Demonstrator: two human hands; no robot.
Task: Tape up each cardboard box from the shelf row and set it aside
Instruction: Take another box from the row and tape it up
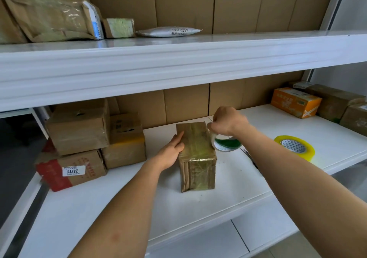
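Note:
A small brown cardboard box [196, 154], shiny with clear tape over its top and front, stands in the middle of the white shelf [198, 204]. My left hand [172, 150] lies flat against the box's left side, fingers straight along the top edge. My right hand [228, 121] grips a clear tape roll with a green core [225, 143] just right of the box, fingers curled at the roll's top by the box's far right corner. Whether a strip runs from the roll to the box is unclear.
Three stacked cardboard boxes [79, 130] sit at the left, one with a red band and label "3011" [73, 171]. A second, yellowish tape roll [295, 147] lies at the right. An orange box [294, 102] and brown boxes [335, 100] stand far right. Parcels [51, 17] fill the upper shelf.

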